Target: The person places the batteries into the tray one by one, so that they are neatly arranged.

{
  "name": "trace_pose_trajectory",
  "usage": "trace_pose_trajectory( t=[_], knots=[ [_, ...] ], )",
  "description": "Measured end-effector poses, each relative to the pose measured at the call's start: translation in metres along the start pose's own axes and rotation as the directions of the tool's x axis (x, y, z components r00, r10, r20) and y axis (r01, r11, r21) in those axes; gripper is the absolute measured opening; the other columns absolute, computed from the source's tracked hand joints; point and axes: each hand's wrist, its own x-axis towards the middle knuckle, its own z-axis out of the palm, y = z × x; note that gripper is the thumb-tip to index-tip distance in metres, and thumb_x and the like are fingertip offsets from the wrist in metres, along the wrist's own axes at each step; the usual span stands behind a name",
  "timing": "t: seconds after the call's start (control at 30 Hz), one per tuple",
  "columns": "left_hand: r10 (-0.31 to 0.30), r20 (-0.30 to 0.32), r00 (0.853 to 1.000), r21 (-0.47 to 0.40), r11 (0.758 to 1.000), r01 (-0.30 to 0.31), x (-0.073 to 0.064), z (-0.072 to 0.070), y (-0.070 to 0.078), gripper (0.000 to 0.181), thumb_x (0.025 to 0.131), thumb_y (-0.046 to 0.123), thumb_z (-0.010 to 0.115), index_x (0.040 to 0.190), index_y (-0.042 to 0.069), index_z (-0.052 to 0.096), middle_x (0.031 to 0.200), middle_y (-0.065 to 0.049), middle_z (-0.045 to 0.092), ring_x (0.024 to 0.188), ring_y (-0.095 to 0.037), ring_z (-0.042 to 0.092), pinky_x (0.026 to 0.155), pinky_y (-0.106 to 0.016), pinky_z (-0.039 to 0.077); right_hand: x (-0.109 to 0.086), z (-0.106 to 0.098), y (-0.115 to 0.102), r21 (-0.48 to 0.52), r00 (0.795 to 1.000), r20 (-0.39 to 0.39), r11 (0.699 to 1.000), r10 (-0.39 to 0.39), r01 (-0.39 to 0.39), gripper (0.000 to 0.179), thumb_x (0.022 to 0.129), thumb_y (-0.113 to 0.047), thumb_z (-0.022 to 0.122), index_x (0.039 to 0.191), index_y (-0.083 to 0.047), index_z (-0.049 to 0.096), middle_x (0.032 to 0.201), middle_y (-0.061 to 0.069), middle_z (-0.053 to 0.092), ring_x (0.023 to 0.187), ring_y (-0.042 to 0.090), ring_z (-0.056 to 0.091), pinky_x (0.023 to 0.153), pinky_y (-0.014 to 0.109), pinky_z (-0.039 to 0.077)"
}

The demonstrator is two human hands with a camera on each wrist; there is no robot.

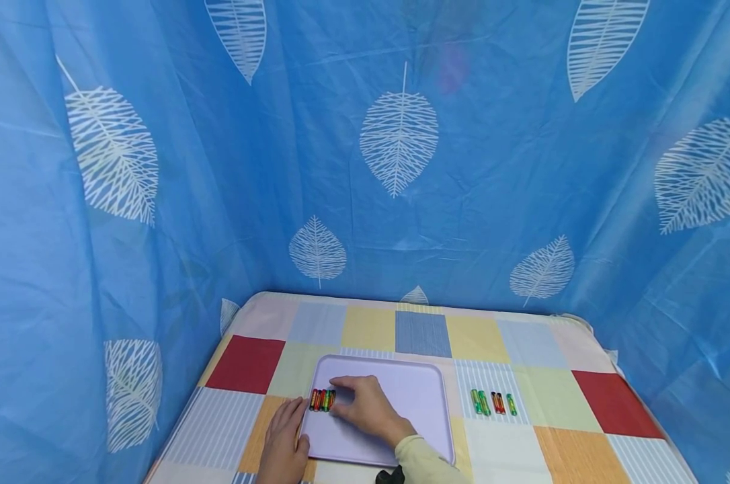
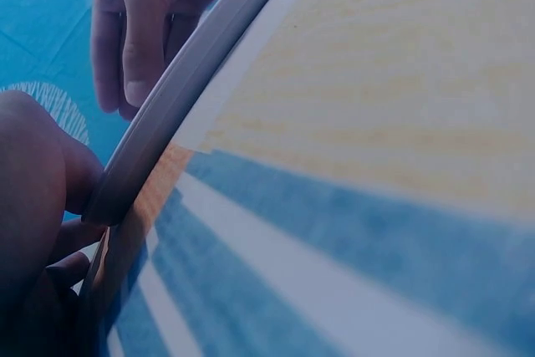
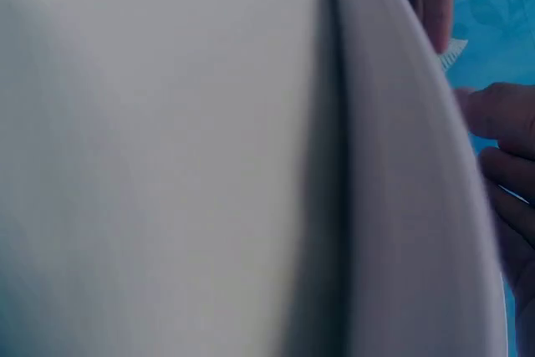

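Observation:
On the left part of a pale lilac tray [image 1: 401,403], red and green batteries [image 1: 320,400] lie side by side in a row. My right hand [image 1: 368,407] reaches over the tray from the right. Its thumb and index finger pinch the green battery [image 1: 333,400] at the row's right end by its two ends. Against the tray's left rim rests my left hand [image 1: 283,440], its fingers fairly straight and their tips close to the row. In the left wrist view, the left hand [image 2: 42,165] touches the tray rim [image 2: 155,135]; the rim hides the batteries there.
Right of the tray, several more batteries lie on the patchwork tablecloth [image 1: 522,457]: a pair of green ones [image 1: 480,402], a pair of red ones [image 1: 498,402] and one green one [image 1: 511,404]. Blue leaf-patterned curtains [image 1: 462,202] enclose the table. A small black object [image 1: 390,476] shows at the front edge.

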Motion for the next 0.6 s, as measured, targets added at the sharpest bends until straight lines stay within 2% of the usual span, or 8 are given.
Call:
trace_pose_trajectory(
  t=[0.27,0.6],
  knots=[
    [-0.033,0.032,0.999,0.011,0.999,0.033,0.003,-0.001,0.003,0.063,0.091,-0.002,0.067,0.153,-0.002,0.059,0.161,-0.023,0.054,0.157,-0.05,0.036,0.13,-0.073,0.026,-0.003,-0.016,0.01,0.061,0.998,0.044,0.997,0.038,-0.041,0.047,0.088,-0.021,0.092,0.132,-0.008,0.08,0.13,0.003,0.081,0.121,0.018,0.077,0.105,0.034,0.064],
    [-0.031,0.015,0.999,-0.003,1.0,0.031,0.004,0.0,0.001,0.063,0.09,-0.004,0.066,0.152,-0.003,0.06,0.16,-0.025,0.055,0.156,-0.051,0.037,0.129,-0.073,0.026,-0.01,-0.043,0.019,0.135,0.996,0.083,0.99,0.039,-0.05,0.052,0.088,-0.026,0.092,0.133,-0.005,0.078,0.133,0.006,0.079,0.122,0.022,0.077,0.107,0.034,0.063]
  ],
)
